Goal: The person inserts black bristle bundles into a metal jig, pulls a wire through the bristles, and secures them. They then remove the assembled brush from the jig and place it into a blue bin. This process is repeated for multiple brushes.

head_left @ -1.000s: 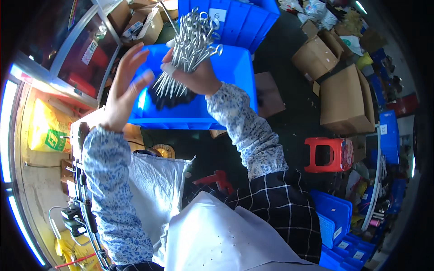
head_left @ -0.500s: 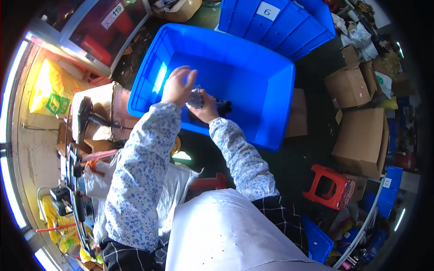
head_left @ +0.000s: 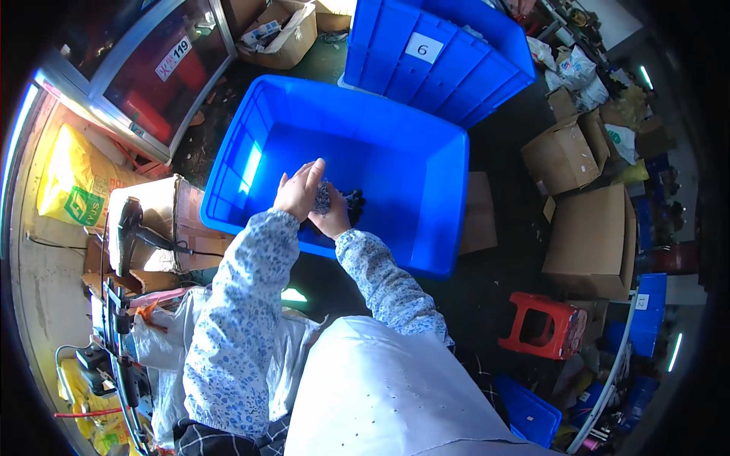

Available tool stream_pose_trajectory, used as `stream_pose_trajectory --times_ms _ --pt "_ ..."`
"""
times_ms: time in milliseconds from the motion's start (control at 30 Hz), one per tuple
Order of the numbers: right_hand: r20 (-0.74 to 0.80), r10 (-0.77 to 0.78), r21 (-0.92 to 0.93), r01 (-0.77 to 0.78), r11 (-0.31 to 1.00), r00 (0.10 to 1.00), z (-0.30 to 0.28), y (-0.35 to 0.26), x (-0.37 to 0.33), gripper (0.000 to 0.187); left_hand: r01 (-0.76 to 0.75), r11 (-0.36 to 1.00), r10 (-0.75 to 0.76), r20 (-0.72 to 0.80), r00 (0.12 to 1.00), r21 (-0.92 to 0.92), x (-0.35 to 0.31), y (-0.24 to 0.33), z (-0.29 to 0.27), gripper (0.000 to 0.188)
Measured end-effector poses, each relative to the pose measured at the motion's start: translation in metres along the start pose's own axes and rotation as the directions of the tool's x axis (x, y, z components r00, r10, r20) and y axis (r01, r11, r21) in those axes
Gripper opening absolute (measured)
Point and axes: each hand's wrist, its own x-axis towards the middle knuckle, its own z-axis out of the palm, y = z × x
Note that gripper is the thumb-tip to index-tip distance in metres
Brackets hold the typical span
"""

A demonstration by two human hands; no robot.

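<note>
A large blue plastic bin (head_left: 411, 235) lies in front of me, and both my hands are over its near side. My right hand (head_left: 333, 218) grips a small silvery-grey, speckled bundle (head_left: 322, 199), whose exact kind I cannot make out. Against the bundle's left side is my left hand (head_left: 298, 191), its fingers stretched out and pointing up; the fingertips do not wrap round it. Just beyond the right hand, small black pieces (head_left: 354, 204) show low in the bin. My right hand partly hides them, and whether they join the bundle is unclear.
Behind stands a taller blue crate (head_left: 395, 72). At the left a hair dryer (head_left: 131, 228) hangs by a carton (head_left: 186, 220). To the right are a red stool (head_left: 541, 327) and open cardboard boxes (head_left: 585, 243). White sacking (head_left: 293, 349) lies near my left arm.
The view has shifted, so the bin sits lower and further left. My left hand's curled, raised fingers have straightened and come against the bundle. The right hand still grips it.
</note>
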Motion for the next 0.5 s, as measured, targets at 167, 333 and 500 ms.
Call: stream_pose_trajectory --times_ms 167,333,500 --pt "0.020 -0.017 0.062 0.016 0.998 1.000 -0.002 -0.023 0.000 0.042 -0.330 0.861 0.382 -0.063 0.922 0.386 -0.008 0.029 0.006 0.051" --pt "-0.065 0.064 0.149 -0.054 0.987 0.996 0.019 -0.006 -0.015 0.044 -0.324 0.798 0.317 0.104 0.943 0.508 0.006 0.003 0.026 0.040" --pt "-0.009 -0.014 0.056 0.014 0.998 1.000 0.016 0.004 -0.016 0.040 -0.319 0.781 0.365 0.022 0.931 0.537 -0.001 0.014 0.014 0.046"
